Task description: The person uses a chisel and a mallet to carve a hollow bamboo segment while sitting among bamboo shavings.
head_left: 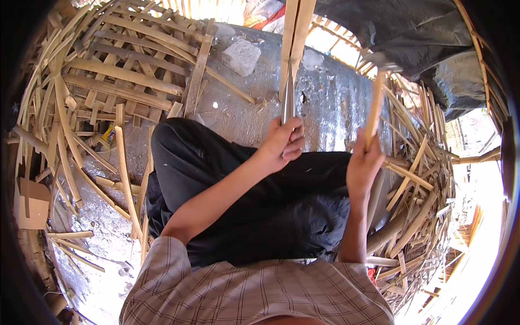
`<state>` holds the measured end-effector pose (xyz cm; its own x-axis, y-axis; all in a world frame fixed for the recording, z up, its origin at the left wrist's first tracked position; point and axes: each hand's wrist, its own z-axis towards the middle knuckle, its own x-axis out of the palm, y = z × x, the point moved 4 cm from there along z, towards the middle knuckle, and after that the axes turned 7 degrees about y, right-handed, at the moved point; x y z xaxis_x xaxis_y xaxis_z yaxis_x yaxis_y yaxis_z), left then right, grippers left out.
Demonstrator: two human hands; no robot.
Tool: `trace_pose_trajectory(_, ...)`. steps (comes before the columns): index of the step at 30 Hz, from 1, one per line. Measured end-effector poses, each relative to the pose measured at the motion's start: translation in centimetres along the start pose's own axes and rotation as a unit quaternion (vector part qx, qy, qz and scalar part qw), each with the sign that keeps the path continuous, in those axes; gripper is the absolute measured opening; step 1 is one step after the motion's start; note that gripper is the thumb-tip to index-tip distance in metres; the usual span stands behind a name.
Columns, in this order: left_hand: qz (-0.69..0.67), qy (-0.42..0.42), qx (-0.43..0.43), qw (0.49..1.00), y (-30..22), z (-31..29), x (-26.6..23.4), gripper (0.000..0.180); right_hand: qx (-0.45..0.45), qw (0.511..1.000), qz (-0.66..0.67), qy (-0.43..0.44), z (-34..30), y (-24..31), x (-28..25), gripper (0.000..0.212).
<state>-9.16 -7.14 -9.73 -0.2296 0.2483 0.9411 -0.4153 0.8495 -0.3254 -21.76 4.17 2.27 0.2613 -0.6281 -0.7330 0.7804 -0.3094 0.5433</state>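
My left hand (283, 145) is closed around the near end of a long, tapering metal chisel (288, 100). The chisel's narrow tip meets a thick length of bamboo (298, 30) at the point where a dark split runs up its middle. On the right, my right hand (365, 162) grips a hammer by its pale wooden handle (374, 111), which is raised and slanted away from me. Motion smears the hammer's head (388, 66), so its shape is unclear. Both hands are in front of my folded legs (216, 184).
At the far left, a lattice of bamboo strips (127, 81) stands among loose strips. More split bamboo (417, 200) is piled on the right. A pale stone block (241, 56) rests on the grey floor (233, 103). Black sheeting (411, 32) hangs at the upper right, and a cardboard box (33, 203) is at the left.
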Motion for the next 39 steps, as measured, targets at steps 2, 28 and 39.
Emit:
trace_pose_trajectory(2, 0.007, 0.002, -0.004, 1.0, -0.8, 0.7, 0.0, 0.025, -0.033, 0.997, 0.069, -0.021, 1.6, 0.1, 0.1, 0.025)
trace_pose_trajectory(28, 0.089, -0.038, -0.075, 0.992, 4.5, -3.5, 6.1, 0.031, -0.01, 0.99, -0.015, 0.138, -1.7, -1.5, -0.6, 0.023)
trace_pose_trajectory(39, 0.086, -0.029, -0.055, 0.994, 4.2, -3.1, 5.3, 0.027, -0.039, 0.986, -0.014, 0.159, -1.5, -3.2, 0.2, 0.021)
